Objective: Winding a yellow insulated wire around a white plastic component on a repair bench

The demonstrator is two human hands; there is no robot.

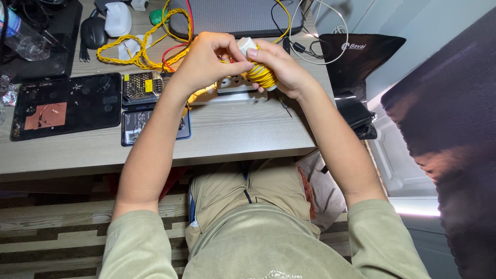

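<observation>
In the head view, a pale wooden desk [232, 132] fills the upper half of the frame, its front edge running across the middle. Above its centre, the left hand [204, 62] and the right hand [281, 70] meet around a small white spool wound with yellow wire [260, 73]; the right hand's fingers wrap the spool, while the left hand's thumb and fingertips pinch at its white top end. Just behind the hands lies a white power strip [232, 85]. At the upper left a loose yellow twisted cable [132, 49] curls beside a black computer mouse [93, 32]. Lower left on the desk sit a black tray [77, 103], a metal perforated power supply box [140, 87] and a dark phone [135, 126]. A grey laptop [232, 15] rests at the top centre. Below the desk edge, khaki trousers [248, 191] and a striped rug [51, 227] show. A dark bag [356, 57] stands at the upper right by a pale wall.
</observation>
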